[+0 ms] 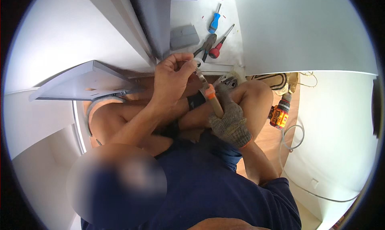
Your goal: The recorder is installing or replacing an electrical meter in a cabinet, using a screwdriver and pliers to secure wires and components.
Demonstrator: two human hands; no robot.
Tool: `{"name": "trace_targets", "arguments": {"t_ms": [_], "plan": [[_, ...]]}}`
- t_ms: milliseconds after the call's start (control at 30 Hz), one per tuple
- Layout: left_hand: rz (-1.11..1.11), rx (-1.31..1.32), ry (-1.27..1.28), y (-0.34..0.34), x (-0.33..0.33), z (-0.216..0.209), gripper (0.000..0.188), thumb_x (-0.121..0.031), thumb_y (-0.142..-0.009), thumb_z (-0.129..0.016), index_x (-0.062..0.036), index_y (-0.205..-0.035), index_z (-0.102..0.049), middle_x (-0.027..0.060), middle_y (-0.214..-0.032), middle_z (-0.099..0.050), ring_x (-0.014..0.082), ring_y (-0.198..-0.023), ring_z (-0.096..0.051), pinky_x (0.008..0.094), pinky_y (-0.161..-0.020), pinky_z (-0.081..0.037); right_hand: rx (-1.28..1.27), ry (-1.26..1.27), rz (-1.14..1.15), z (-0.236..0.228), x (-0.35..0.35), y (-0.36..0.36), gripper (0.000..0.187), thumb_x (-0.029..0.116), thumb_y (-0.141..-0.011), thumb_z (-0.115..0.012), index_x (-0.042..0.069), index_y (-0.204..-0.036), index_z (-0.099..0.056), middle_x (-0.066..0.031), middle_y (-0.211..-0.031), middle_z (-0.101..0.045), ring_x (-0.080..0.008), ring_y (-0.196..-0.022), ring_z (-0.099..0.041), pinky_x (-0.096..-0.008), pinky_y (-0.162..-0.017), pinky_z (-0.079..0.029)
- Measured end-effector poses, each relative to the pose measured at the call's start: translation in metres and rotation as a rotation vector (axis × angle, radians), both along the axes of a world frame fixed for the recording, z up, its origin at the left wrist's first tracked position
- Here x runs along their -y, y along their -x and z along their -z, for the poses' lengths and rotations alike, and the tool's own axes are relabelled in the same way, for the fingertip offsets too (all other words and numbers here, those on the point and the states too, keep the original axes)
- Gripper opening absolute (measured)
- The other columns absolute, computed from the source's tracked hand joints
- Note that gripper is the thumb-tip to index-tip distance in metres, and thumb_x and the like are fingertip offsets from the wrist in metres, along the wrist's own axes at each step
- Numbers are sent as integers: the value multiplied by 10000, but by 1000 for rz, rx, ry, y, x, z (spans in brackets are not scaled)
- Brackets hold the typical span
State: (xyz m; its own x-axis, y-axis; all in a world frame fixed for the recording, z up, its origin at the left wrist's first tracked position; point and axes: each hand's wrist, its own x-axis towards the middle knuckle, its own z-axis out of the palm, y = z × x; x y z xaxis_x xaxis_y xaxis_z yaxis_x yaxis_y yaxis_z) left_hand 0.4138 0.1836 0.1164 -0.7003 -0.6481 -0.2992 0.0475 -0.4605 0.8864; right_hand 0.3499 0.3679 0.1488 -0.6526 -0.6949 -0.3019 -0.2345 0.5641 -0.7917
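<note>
Amid smooth panels [304, 37], bare left hand [173, 75] pinches ring [199, 60], knit-gloved right hand [232, 125] grips handle [215, 106].

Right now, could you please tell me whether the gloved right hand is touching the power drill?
Apart: the head view shows the gloved right hand left of the power drill, with the right leg and wood-toned floor between them.
</note>
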Motion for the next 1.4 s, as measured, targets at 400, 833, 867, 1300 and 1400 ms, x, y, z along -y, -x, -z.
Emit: {"name": "trace_targets", "arguments": {"t_ms": [400, 833, 867, 1300, 1400], "plan": [[25, -10, 175, 6, 1, 7, 174, -160, -893, -699, -1, -963, -687, -11, -812, -644, 51, -700, -534, 199, -643, -441, -91, -53, -192, 11, -2, 7, 531, 144, -735, -627, 74, -1236, -466, -245, -1052, -613, -428, -1017, -601, -485, -860, -492], [136, 152, 58, 18, -7, 19, 180, -132, -915, -659, -6, -1042, -643, 27, -781, -626, 94, -676, -570, 229, -632, -490, -492, -354, 64, 77, 52, 121, 456, 274, -862, -563, 86, -1269, -483, -259, -1216, -549, -404, -1155, -545, -441, -922, -479], [147, 174, 66, 14, -1, 29, 180, -132, -915, -659, -6, -1042, -643, 27, -781, -626, 94, -676, -570, 229, -632, -490, -184, -405, 253, 62, 76, 133, 547, 368, -834, -599, 88, -1288, -479, -276, -1245, -548, -407, -1176, -544, -450, -946, -469], [-1, -67, -481, 14, -7, 75, 223, -116, -926, -615, -52, -1133, -558, 45, -844, -614, 159, -703, -614, 294, -661, -535, -815, -216, -75, 127, 162, 121, 656, 379, -786, -655, 156, -1369, -455, -200, -1251, -512, -383, -1172, -504, -525, -967, -392], [-77, -42, -479, 7, -5, 81, 227, -107, -930, -599, -31, -1138, -549, 54, -847, -604, 165, -700, -613, 303, -653, -537, -730, -323, -33, 106, 192, 88, 742, 417, -738, -681, 175, -1398, -443, -184, -1253, -531, -385, -1171, -526, -510, -988, -391]]}}
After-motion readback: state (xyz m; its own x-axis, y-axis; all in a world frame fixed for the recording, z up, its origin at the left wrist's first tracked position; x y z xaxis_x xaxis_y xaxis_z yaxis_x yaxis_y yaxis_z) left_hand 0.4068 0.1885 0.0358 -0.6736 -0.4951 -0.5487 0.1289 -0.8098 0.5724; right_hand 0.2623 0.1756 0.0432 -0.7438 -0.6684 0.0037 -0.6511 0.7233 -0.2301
